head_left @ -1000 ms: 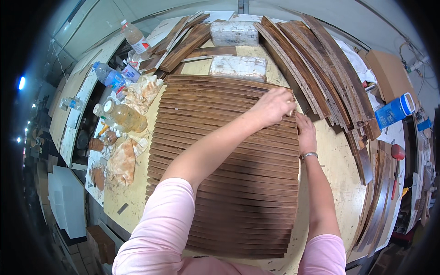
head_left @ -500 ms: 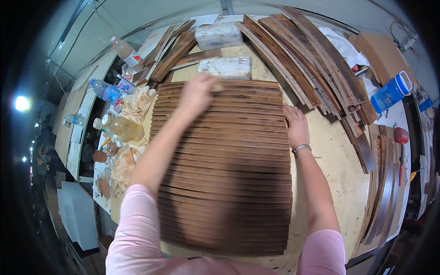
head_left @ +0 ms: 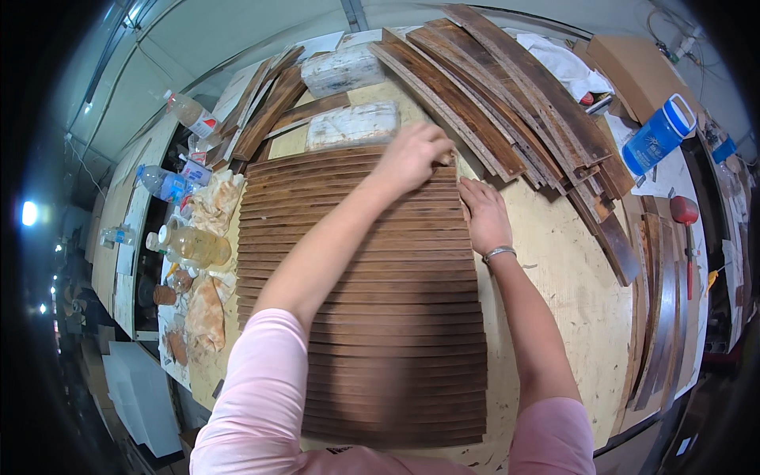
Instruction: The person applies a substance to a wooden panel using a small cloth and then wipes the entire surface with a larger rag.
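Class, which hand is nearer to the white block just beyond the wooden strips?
Left. The left hand is just right of the white block, over the far end of the wooden strips; the right hand is farther right and closer to the person, beside their right edge.

In the middle of the frame, the strips (head_left: 404, 273) lie side by side on the table (head_left: 586, 309). Behind them are two blocks (head_left: 352, 127), one behind the other. Boards (head_left: 507, 103) lie at the upper right, with the jug (head_left: 657, 138) to their right. At the left are bottles (head_left: 198, 245) and cloths (head_left: 207, 313).
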The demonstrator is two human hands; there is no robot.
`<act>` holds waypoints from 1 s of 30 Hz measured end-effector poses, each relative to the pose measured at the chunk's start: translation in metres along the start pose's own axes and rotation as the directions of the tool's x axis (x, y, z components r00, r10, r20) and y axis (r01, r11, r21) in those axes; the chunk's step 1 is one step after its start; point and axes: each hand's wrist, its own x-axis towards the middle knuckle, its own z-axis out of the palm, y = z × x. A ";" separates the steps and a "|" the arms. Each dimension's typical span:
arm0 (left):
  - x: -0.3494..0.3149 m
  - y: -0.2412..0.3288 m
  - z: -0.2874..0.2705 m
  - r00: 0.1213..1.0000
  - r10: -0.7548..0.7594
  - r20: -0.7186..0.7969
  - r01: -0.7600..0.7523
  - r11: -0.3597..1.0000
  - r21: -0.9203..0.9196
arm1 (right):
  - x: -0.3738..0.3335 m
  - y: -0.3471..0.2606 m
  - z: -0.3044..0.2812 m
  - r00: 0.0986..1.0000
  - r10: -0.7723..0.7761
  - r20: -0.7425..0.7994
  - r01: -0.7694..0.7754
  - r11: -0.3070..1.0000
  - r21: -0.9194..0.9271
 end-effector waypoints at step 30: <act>-0.029 0.033 -0.015 0.995 -0.086 -0.053 0.084 0.996 -0.033 | -0.001 0.006 0.002 1.000 0.003 0.020 -0.002 1.000 -0.015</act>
